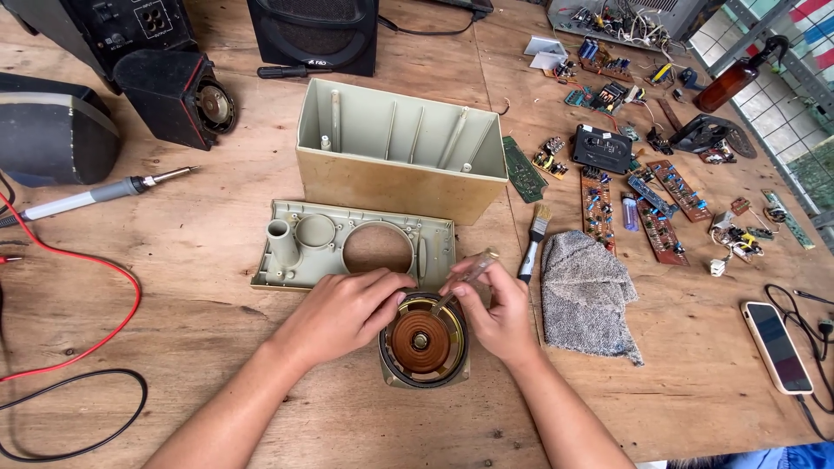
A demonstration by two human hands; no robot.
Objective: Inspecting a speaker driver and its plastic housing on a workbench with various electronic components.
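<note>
Rough matt plywood table (217, 347), matt beige plastic housing (400, 182) — nubbly grey cloth (586, 291), glossy coppery speaker back (421, 341).
</note>
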